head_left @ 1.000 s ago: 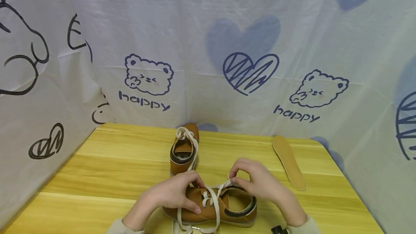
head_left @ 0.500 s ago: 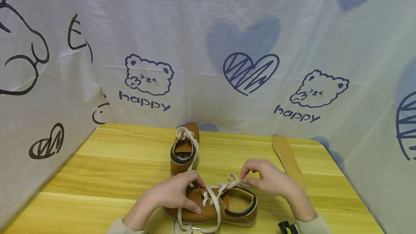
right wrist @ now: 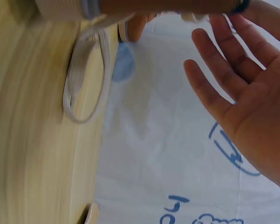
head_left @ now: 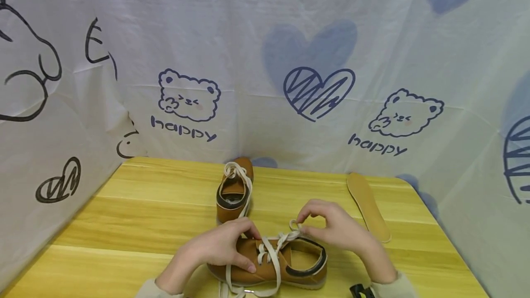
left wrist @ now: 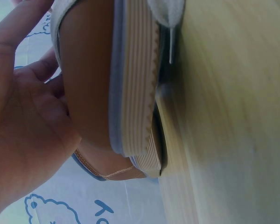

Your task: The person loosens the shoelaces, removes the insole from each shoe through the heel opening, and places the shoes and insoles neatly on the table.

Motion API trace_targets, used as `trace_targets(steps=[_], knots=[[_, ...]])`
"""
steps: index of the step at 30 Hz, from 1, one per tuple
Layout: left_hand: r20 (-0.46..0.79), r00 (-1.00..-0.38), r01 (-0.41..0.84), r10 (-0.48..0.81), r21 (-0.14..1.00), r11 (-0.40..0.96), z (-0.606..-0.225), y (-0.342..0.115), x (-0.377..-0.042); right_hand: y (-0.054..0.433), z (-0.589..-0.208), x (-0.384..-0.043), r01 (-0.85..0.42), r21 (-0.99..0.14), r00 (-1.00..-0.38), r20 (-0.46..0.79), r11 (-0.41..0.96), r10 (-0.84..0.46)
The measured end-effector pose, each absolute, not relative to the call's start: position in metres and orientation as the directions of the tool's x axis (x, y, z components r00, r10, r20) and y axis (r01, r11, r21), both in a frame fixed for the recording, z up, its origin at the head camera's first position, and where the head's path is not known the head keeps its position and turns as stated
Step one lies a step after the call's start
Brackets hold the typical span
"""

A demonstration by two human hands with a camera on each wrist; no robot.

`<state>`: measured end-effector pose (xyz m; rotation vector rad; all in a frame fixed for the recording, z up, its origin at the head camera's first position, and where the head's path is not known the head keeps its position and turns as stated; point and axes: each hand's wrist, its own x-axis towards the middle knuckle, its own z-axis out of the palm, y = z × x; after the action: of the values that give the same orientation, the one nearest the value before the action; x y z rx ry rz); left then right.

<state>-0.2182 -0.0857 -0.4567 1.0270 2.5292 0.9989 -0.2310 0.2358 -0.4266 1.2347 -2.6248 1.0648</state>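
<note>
A brown lace-up shoe (head_left: 258, 277) lies at the table's front, its toe to the left and its opening to the right. My left hand (head_left: 217, 245) holds it over the front part, thumb on the near side; in the left wrist view the palm (left wrist: 32, 107) is beside the shoe's toe (left wrist: 88, 79). Above the opening, my right hand (head_left: 337, 229) pinches the off-white shoelace (head_left: 295, 226) between thumb and index finger. In the right wrist view, the other fingers of that hand (right wrist: 256, 98) are spread, and a lace loop (right wrist: 74, 77) hangs beside the shoe.
A second brown shoe (head_left: 227, 214) with loose laces stands behind, toe towards the back. At the right lies a tan insole (head_left: 368, 206). The wooden table (head_left: 124, 229) meets a printed white cloth (head_left: 256, 118) at the back. A black device (head_left: 361, 290) shows at my right wrist.
My right hand first moved right, drawing the lace out from the shoe, then came back a little to the left. My left hand and the shoe have stayed in place.
</note>
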Motion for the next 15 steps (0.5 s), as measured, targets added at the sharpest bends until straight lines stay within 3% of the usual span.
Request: trace_targets(steps=[5, 15], knots=[[0.046, -0.726, 0.527, 0.686, 0.678, 0.513, -0.456, -0.086, -0.219, 0.224, -0.431, -0.23, -0.727, -0.574, -0.63, 0.34, 0.377, -0.698], [0.046, -0.725, 0.528, 0.687, 0.677, 0.512, -0.455, -0.085, -0.219, 0.211, -0.436, -0.224, -0.704, -0.542, -0.655, 0.246, 0.459, -0.714]])
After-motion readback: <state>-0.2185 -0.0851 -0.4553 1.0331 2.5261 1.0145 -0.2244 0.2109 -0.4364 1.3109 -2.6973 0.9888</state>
